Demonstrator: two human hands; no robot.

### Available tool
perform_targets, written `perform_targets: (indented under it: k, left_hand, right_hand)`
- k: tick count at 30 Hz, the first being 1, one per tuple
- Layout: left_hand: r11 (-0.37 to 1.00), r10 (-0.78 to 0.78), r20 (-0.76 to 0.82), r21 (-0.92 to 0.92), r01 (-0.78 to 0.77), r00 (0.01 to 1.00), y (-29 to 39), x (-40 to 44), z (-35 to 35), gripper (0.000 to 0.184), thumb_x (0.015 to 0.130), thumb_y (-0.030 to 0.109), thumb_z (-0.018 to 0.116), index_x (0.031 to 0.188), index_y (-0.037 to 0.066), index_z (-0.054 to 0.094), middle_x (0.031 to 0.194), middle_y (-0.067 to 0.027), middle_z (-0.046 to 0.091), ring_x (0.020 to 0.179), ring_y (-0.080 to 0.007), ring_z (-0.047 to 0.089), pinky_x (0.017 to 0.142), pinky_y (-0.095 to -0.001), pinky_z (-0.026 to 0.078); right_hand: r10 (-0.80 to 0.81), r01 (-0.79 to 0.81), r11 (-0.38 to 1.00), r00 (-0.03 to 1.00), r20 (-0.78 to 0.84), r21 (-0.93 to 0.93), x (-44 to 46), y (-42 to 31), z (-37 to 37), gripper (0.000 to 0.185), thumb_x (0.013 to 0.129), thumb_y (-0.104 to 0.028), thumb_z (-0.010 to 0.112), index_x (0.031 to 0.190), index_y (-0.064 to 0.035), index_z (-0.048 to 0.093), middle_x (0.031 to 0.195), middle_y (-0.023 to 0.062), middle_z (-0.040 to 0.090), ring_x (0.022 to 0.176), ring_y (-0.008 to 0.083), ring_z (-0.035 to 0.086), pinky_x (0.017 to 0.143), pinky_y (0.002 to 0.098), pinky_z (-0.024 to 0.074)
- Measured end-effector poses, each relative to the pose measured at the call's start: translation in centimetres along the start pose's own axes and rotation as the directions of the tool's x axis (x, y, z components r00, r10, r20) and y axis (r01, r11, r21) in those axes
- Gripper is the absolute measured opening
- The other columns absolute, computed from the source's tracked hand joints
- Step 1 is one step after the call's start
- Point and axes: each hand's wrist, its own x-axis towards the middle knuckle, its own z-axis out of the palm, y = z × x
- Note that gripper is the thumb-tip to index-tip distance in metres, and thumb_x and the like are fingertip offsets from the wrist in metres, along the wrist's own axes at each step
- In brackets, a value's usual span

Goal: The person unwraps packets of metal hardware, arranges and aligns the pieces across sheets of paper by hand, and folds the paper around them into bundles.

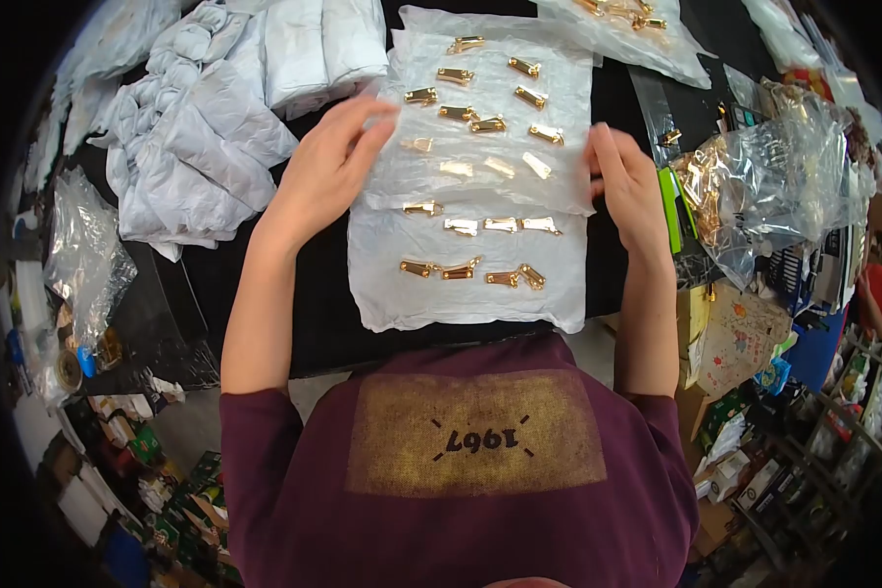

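Observation:
A sheet of white tissue paper (372, 294) lies on the black table in front of me, with several gold metal clasps (501, 224) spread over it in loose rows. Across its middle a thin layer of the paper overlaps some clasps, which show faintly through it. My left hand (331, 167) is at the paper's left edge, thumb and fingers apart and slightly blurred; no object shows in it. At the right edge, my right hand (625, 186) has its fingers closed on the tissue paper, the fingertips partly hidden.
Wrapped white paper bundles (191, 147) pile up at the left, with more packets (323, 49) behind. Another sheet with gold parts (637, 20) lies at the back right. Plastic bags (784, 186) of gold pieces and a bright green object (670, 208) are beside my right hand.

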Motion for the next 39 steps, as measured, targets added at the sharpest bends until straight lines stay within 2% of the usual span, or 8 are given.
perform_targets:
  k: [7,9,13,18,27,31,34,39]
  left_hand:
    - [0.93,0.144,-0.067,0.351,-0.112,0.987,0.2,5.0,4.5,0.046,0.096,0.013,0.055,0.142,0.014,0.046,0.137,-0.0238,0.052,0.112,-0.0395,0.061,0.091,-0.0448,0.052]
    - [0.91,-0.023,-0.055,0.413,0.044,0.998,1.3,5.3,4.8,0.056,0.091,0.008,0.055,0.145,0.012,0.041,0.145,-0.026,0.042,0.114,-0.0422,0.059,0.093,-0.0468,0.051]
    - [0.862,-0.118,-0.034,0.492,0.119,0.992,1.7,5.8,4.8,0.069,0.083,0.002,0.057,0.148,0.004,0.035,0.153,-0.0275,0.027,0.113,-0.0451,0.059,0.093,-0.0477,0.052]
    - [0.861,0.017,-0.056,0.509,0.014,0.998,-0.3,6.0,5.1,0.075,0.078,-0.004,0.056,0.147,-0.007,0.027,0.156,-0.0267,0.023,0.111,-0.0464,0.059,0.089,-0.0469,0.054]
    - [0.908,0.027,-0.008,0.417,-0.021,1.0,4.6,1.8,2.4,0.078,0.076,-0.01,0.05,0.149,-0.008,0.022,0.156,-0.026,0.026,0.117,-0.0469,0.055,0.09,-0.047,0.052]
    - [0.949,-0.013,-0.03,0.314,0.022,0.999,5.1,-2.2,1.7,0.061,0.092,-0.002,0.044,0.15,-0.002,0.025,0.153,-0.0262,0.032,0.132,-0.0433,0.044,0.106,-0.0451,0.042]
    - [0.941,0.071,0.002,0.333,-0.068,0.997,3.6,-5.1,2.3,0.068,0.086,-0.006,0.05,0.149,-0.003,0.025,0.155,-0.0273,0.028,0.114,-0.0462,0.057,0.088,-0.0485,0.053]
    - [0.936,-0.037,-0.074,0.348,0.06,0.997,3.2,-7.0,0.3,0.055,0.09,0.002,0.056,0.144,0.003,0.04,0.148,-0.0229,0.039,0.1,-0.0429,0.064,0.082,-0.0469,0.054]
  right_hand:
    - [-0.293,0.222,0.885,0.948,-0.121,-0.409,3.3,-1.4,3.7,0.031,0.095,-0.007,0.054,0.126,-0.0038,0.061,0.123,0.0179,0.06,0.093,0.0226,0.063,0.084,0.0328,0.0515]
    - [-0.337,0.186,0.816,0.922,-0.19,-0.548,4.1,-0.9,4.2,0.041,0.091,0.001,0.051,0.13,-0.0043,0.059,0.136,0.0223,0.053,0.11,0.033,0.063,0.095,0.0376,0.0494]
    - [-0.255,0.178,0.892,0.957,-0.138,-0.416,4.9,-0.4,3.5,0.051,0.087,0.009,0.046,0.135,-0.0058,0.055,0.145,0.0225,0.047,0.131,0.039,0.049,0.106,0.0409,0.0421]
    - [-0.345,0.259,0.888,0.922,-0.177,-0.38,4.2,-0.3,3.4,0.055,0.087,0.011,0.046,0.139,-0.0058,0.05,0.144,0.0204,0.048,0.132,0.0369,0.049,0.108,0.0396,0.0414]
    - [-0.411,0.332,0.849,0.904,-0.117,-0.412,-0.1,-4.2,0.5,0.059,0.084,0.012,0.044,0.142,-0.0006,0.044,0.145,0.0212,0.045,0.13,0.0382,0.049,0.107,0.04,0.0425]
    - [-0.417,0.359,0.84,0.907,-0.061,-0.407,-4.4,-3.8,0.9,0.06,0.084,0.012,0.044,0.142,-0.0007,0.042,0.145,0.0234,0.044,0.129,0.0405,0.049,0.105,0.0412,0.0444]
    - [-0.333,0.305,0.87,0.943,-0.007,-0.387,-6.8,-3.1,1.5,0.061,0.084,0.012,0.045,0.143,-0.0011,0.04,0.145,0.0249,0.043,0.127,0.042,0.05,0.103,0.0425,0.0456]
    - [-0.155,0.104,0.915,0.983,-0.1,-0.39,-7.9,-1.9,0.3,0.043,0.084,0.006,0.056,0.126,-0.0016,0.056,0.129,0.0204,0.054,0.106,0.0368,0.06,0.089,0.0412,0.0509]
